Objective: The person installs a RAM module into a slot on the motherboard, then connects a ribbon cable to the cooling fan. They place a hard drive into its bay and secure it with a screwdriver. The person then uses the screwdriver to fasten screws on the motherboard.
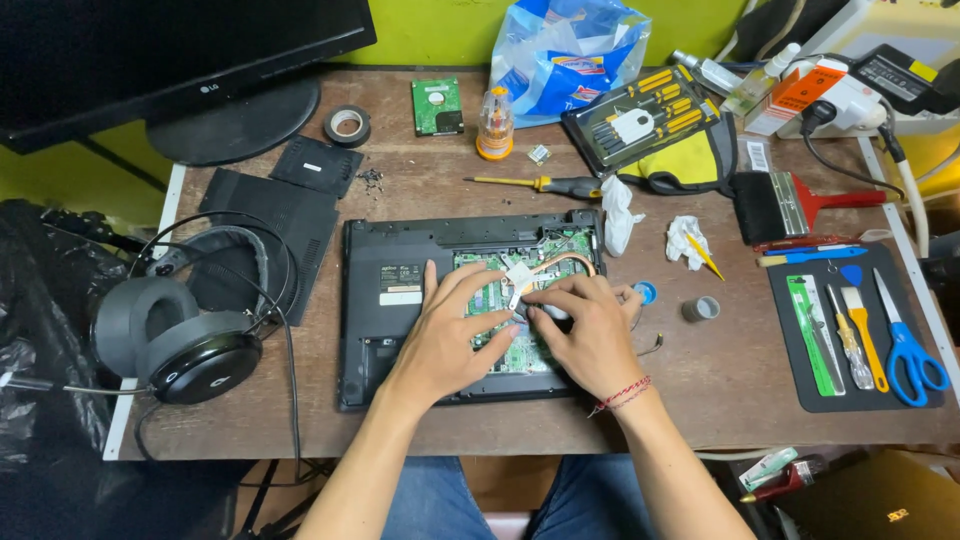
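An opened black laptop (380, 300) lies bottom-up on the wooden desk, its green circuit board (500, 262) and a copper heat pipe (562, 262) exposed. My left hand (445, 335) rests flat on the board, fingers spread and pressing near the middle. My right hand (585, 325) is curled over the board beside it, fingertips pinching a small part by the metal heatsink bracket (520, 277); what it pinches is hidden. A red thread bracelet (622, 396) circles my right wrist.
Headphones (180, 340) and removed black covers (290, 215) lie left. A screwdriver (540, 184), crumpled tissues (618, 212), a brush (790, 203), a small grey cap (701, 309) and a mat with scissors (905, 345) and tools sit right. A monitor (170, 50) stands behind.
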